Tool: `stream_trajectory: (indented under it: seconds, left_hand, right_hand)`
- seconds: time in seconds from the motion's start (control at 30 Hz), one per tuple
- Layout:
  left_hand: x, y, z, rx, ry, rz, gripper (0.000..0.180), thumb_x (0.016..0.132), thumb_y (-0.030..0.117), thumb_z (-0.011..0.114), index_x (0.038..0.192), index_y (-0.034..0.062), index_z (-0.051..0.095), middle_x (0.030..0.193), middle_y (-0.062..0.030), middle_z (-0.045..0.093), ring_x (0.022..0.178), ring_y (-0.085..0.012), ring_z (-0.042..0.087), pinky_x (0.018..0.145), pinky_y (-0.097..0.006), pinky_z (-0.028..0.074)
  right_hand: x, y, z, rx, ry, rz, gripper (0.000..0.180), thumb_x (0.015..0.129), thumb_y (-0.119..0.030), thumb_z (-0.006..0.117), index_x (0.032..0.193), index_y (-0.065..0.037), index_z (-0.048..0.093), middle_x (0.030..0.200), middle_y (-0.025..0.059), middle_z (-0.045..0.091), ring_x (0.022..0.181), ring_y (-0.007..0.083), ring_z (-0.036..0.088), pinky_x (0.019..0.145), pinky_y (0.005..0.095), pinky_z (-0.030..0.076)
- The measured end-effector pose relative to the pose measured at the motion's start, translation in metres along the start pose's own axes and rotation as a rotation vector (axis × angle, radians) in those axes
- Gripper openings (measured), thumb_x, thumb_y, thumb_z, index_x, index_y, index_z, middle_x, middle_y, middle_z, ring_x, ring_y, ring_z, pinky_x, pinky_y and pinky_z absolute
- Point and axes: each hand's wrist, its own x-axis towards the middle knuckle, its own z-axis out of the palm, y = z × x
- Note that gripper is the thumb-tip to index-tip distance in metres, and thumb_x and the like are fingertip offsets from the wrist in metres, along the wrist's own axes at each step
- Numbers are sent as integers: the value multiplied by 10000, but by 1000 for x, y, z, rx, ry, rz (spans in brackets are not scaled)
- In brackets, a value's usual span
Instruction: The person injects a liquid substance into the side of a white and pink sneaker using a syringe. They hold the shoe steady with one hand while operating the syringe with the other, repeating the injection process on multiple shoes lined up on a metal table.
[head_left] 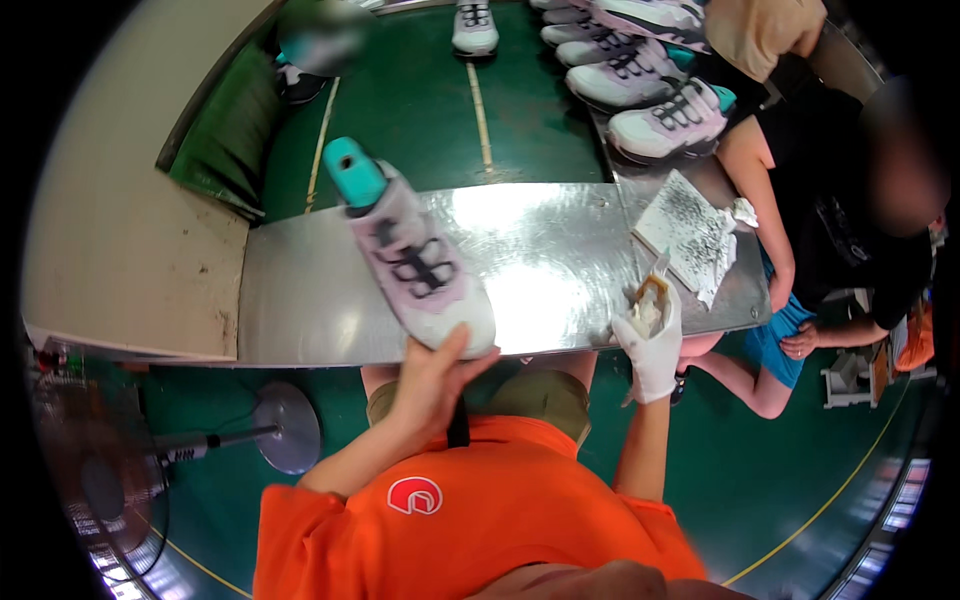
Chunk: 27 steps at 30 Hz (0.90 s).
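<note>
Orange short-sleeved shirt point(540, 500) covered the torso, nearer the body than both hands. Chest emblem point(415, 495), red and rounded with white edging, sat behind the left hand point(435, 378). Right hand point(650, 335) wore a white glove point(657, 372) reaching the wrist. Olive shorts point(545, 402) and a black strap point(458, 425) showed beside the left hand.

We can read no words or numbers. Just below the left hand point(436, 382), the orange shirt point(530, 510) bears a red, white-edged logo point(414, 495). Right of the right hand point(650, 345), a co-worker's black top point(815, 165) shows a pale mark point(835, 226), too unclear for us.
</note>
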Motion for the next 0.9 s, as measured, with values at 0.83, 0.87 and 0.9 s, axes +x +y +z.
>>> stream_trajectory:
  seconds: [0.83,0.87,0.9]
  left_hand:
    - [-4,113,-54,1790,-372,1382,257,756,179,755,959,80,633,1136,-207,622,1019,-382,622,891,-508,544]
    - [-7,110,-56,1796,-357,1366,252,758,179,752,959,82,634,1140,-208,622,1044,-390,618,903,-521,533]
    - [-10,109,-59,1797,-340,1350,246,761,178,749,958,84,635,1144,-210,622,1070,-398,613,916,-533,521]
  right_hand:
    - [22,-75,-31,-543,-155,241,667,689,-1,684,1318,-11,462,1138,71,554,931,129,566,755,232,483]
    - [18,-81,-26,-607,-170,278,657,693,-2,678,1314,-3,464,1134,73,555,903,126,569,732,233,485]
    - [14,-78,-35,-534,-224,193,681,701,-88,755,1308,23,468,1089,110,589,788,147,597,642,257,499]
